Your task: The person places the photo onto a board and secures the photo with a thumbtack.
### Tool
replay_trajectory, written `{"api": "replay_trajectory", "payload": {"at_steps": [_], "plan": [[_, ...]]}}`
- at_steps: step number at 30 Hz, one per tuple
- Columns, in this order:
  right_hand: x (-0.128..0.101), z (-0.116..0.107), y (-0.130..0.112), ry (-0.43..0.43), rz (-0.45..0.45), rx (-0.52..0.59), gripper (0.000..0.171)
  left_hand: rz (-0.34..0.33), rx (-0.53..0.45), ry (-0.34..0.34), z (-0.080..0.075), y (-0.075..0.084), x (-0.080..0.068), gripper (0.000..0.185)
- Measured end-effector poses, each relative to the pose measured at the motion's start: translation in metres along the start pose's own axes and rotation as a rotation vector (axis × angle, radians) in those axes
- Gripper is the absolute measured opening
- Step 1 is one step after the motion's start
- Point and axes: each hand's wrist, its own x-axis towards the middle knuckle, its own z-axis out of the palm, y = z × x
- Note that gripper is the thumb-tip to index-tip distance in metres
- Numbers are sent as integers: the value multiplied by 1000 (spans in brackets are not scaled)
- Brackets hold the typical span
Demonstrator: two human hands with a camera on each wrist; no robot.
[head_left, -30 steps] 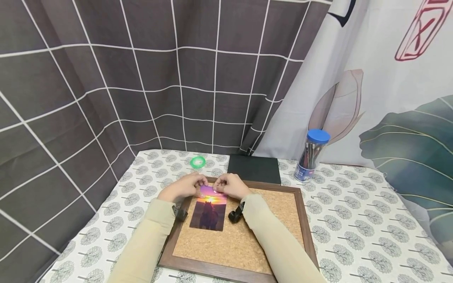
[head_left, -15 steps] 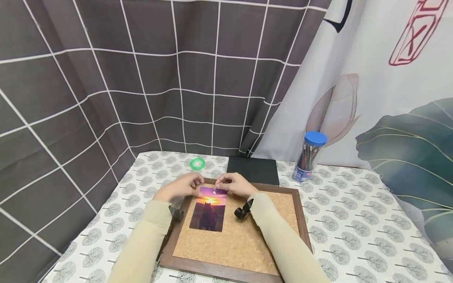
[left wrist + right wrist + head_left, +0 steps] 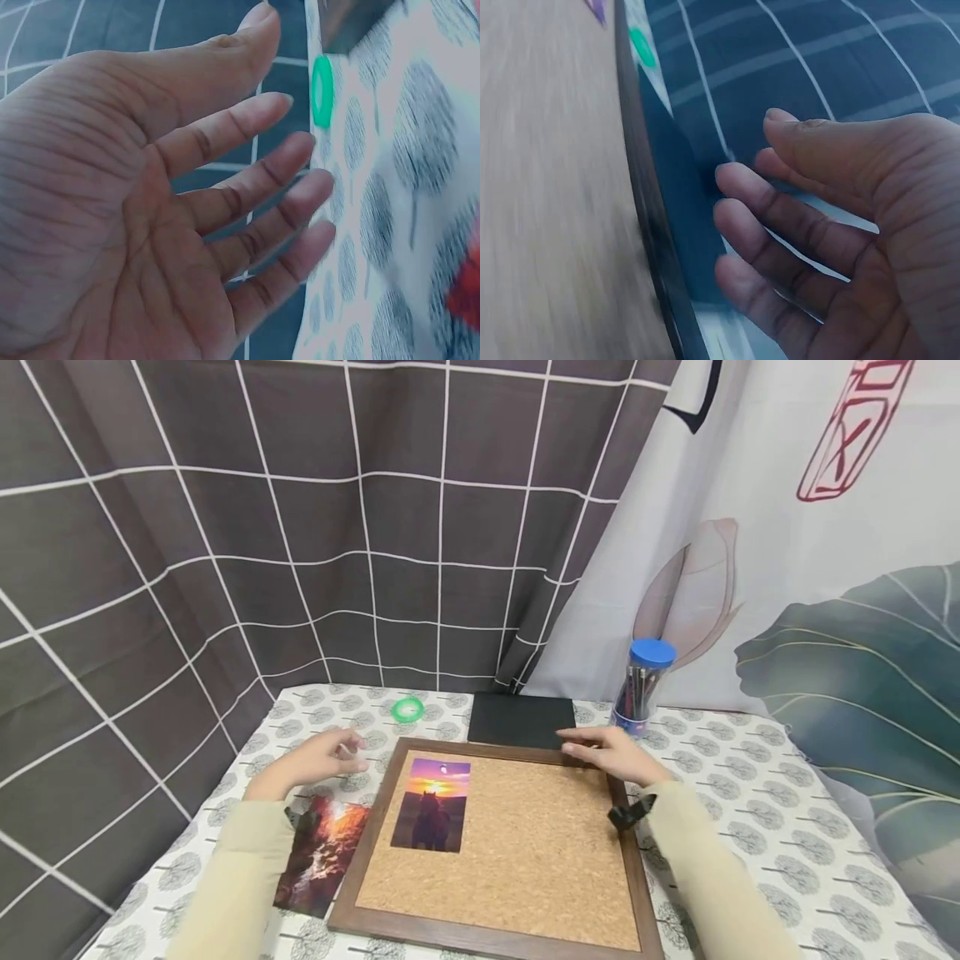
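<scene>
A sunset photo of a horse (image 3: 430, 814) lies on the left part of a wood-framed cork board (image 3: 525, 852). Near the photo's top edge sits a small pale pushpin (image 3: 443, 769). My left hand (image 3: 318, 758) is to the left of the board, above the tablecloth, with relaxed fingers and nothing in them; the left wrist view shows its bare palm. Over the board's far right corner is my right hand (image 3: 611, 753), fingers loosely bent and holding nothing. A second photo, of a reddish rocky stream (image 3: 326, 852), lies on the cloth at the board's left side.
Behind the board are a green ring of tape (image 3: 407, 710) and a flat black item (image 3: 521, 720). A clear jar with a blue lid (image 3: 652, 653), filled with pencil-like sticks, stands at the back right. A dark checked curtain (image 3: 405, 527) hangs behind the table.
Both hands have left the horse photo's top edge, the left moving left and the right moving right. The photo stays on the board, and the stream photo has come into view.
</scene>
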Motion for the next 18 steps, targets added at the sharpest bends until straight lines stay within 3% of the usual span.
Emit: {"api": "replay_trajectory", "payload": {"at_steps": [8,12,18], "plan": [[-56,-34,56,143,137,-76,48,-39,22,-49,4,-11,-25,48],[-74,-33,79,186,168,-100,45,-24,15,-35,6,-15,-30,48],[-84,-20,107,236,196,-94,45,-44,-20,-68,15,-16,-28,56]]}}
